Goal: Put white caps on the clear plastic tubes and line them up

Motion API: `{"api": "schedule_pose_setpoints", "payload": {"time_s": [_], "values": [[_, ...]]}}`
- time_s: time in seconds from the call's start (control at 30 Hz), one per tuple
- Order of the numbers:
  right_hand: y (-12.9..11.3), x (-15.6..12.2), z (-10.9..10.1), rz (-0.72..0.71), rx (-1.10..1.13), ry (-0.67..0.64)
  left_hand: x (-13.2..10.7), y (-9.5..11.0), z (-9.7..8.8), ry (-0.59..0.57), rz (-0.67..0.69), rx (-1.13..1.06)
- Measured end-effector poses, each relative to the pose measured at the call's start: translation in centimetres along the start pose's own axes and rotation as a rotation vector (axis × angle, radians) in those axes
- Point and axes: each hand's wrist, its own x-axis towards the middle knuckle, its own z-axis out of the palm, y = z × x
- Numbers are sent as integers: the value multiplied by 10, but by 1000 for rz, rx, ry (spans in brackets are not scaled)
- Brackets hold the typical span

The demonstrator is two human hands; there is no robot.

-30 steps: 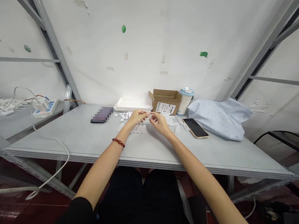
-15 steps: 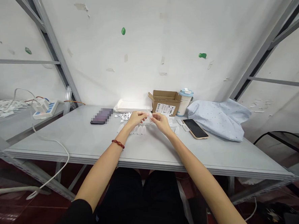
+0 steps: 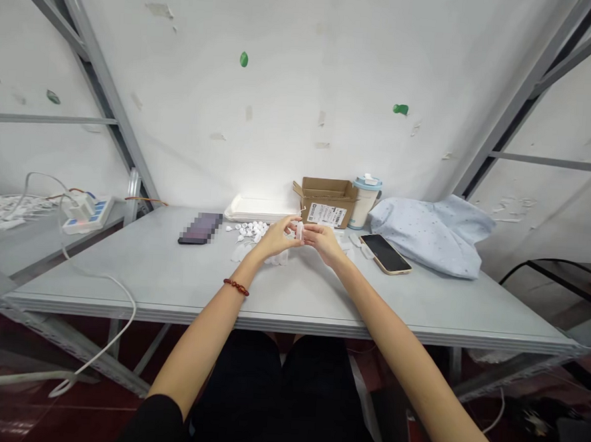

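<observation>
My left hand (image 3: 276,237) and my right hand (image 3: 324,241) meet over the middle of the grey table (image 3: 172,280). Between their fingertips stands a small clear plastic bottle (image 3: 299,231), upright, pinched from both sides. A red bead bracelet (image 3: 235,286) circles my left wrist. Several small white caps (image 3: 249,229) lie just left of my left hand. A few clear bottles (image 3: 278,258) lie on the table under my left hand, partly hidden by it.
At the back stand a white tray (image 3: 256,208), an open cardboard box (image 3: 327,199) and a lidded cup (image 3: 365,200). A phone (image 3: 386,253) lies right of my hands beside a pale blue cloth (image 3: 435,233). A dark phone (image 3: 199,228) and a power strip (image 3: 86,211) lie left.
Both hands have drawn slightly towards me and lifted. The small clear bottle now stands upright between the fingertips, where before it was hidden low among the fingers.
</observation>
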Motion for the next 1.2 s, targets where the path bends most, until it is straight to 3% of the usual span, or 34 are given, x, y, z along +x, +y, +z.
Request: {"api": "schedule_pose_setpoints", "payload": {"time_s": [0.4, 0.5, 0.6, 0.67, 0.77, 0.93, 1.2], "values": [[1, 2, -4, 76, -3, -112, -1, 2, -4, -46, -3, 70], [7, 7, -8, 2, -181, -36, -1, 0, -7, -82, 8, 106], [15, 15, -13, -159, -558, 130, -3, 2, -13, -159, -6, 172], [20, 18, -15, -273, -805, 156, -5, 6, -17, -229, -17, 241], [25, 18, -17, -369, -1036, 62, -8, 10, -19, -322, -38, 348], [30, 14, -16, -371, -1227, -107, -7, 9, -18, -414, -48, 450], [34, 14, -16, -329, -1274, -122, -6, 3, -16, -452, -66, 520]]}}
